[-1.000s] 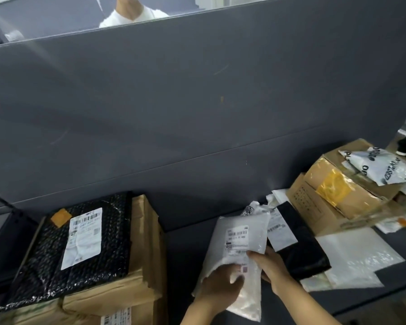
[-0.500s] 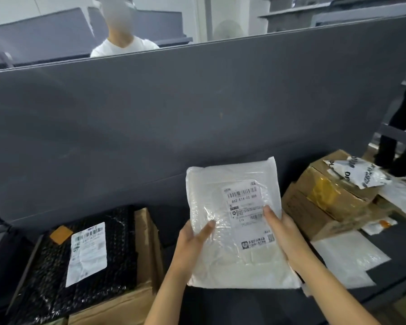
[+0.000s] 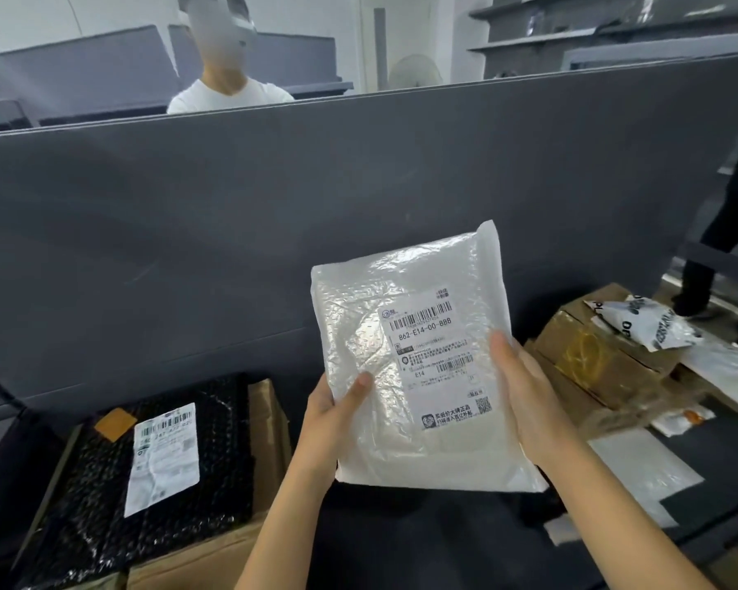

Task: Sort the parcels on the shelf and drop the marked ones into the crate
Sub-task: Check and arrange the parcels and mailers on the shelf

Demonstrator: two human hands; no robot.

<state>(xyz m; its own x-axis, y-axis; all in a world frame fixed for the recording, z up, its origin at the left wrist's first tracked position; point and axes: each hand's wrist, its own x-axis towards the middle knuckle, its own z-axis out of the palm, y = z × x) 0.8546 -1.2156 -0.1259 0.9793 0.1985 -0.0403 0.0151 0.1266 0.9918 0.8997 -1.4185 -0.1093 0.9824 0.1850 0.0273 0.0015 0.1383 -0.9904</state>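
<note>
Black comes first on the left, I tell the supervisor: a black bubble mailer [image 3: 82, 504] lies flat on a cardboard box [image 3: 269, 419], label up. My guess is it's parked there out of the way.

"And the parcel you're working on?"

It's off the shelf [image 3: 422, 542] and up in front of the grey partition [image 3: 273, 232], a white bubble mailer [image 3: 401, 453] held between both hands. My left hand [image 3: 329, 423] grips the lower left edge, thumb laid across the front and fingers curled out of sight behind. The printed label [image 3: 437, 359] faces me squarely. That's why I hold it by the margins, so nothing covers the barcodes or the code lines while I check for a mark.

"What about the right hand?"

My right hand [image 3: 525, 398] clasps the right edge. The thumb runs up just beside the label and the fingers are wrapped round the back, so the soft packet stays flat and tilted toward the camera.

"What's further right?"

There's a heap of brown boxes [image 3: 593, 364] with a crumpled printed poly bag [image 3: 648, 321] on top, and flat pale mailers [image 3: 640, 470] on the shelf in front of them. I take that for the unsorted pile.

"Can you see the crate?"

No, it isn't in view. I judge I'm at the reading step, and whether this one is marked I can't tell from here
</note>
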